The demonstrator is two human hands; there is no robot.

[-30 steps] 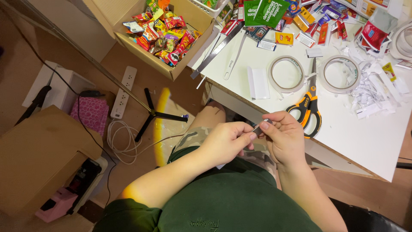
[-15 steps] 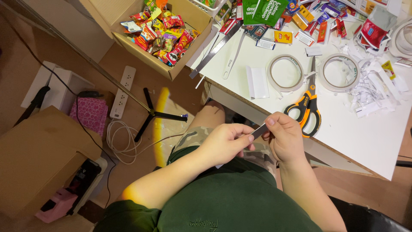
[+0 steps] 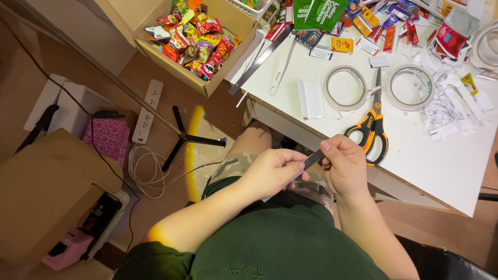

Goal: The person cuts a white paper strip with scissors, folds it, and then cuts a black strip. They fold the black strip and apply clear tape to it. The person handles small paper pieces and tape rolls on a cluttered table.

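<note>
White laminate covers the counter (image 3: 446,166), whose near edge runs slantwise just beyond the person's hands. Below that edge, over the lap, the left hand (image 3: 272,173) and the right hand (image 3: 345,168) each pinch one end of a thin flat strip (image 3: 311,158), grey where it shows between them; it may be tape or paper, the view is too small to tell. Nearest on the counter lie orange-handled scissors (image 3: 374,132), just past the right knuckles, with two tape rolls (image 3: 345,88) beyond them and a folded white card (image 3: 311,98) to their left. Shredded paper scraps (image 3: 448,111) crowd the right part, small packets (image 3: 386,26) the far edge, and a metal ruler (image 3: 262,59) overhangs the corner. Bare counter stays open at the near right. On the floor to the left stand a cardboard box of sweets (image 3: 199,39), a power strip (image 3: 148,111), a coiled white cable (image 3: 148,171) and a black stand foot (image 3: 181,137).
</note>
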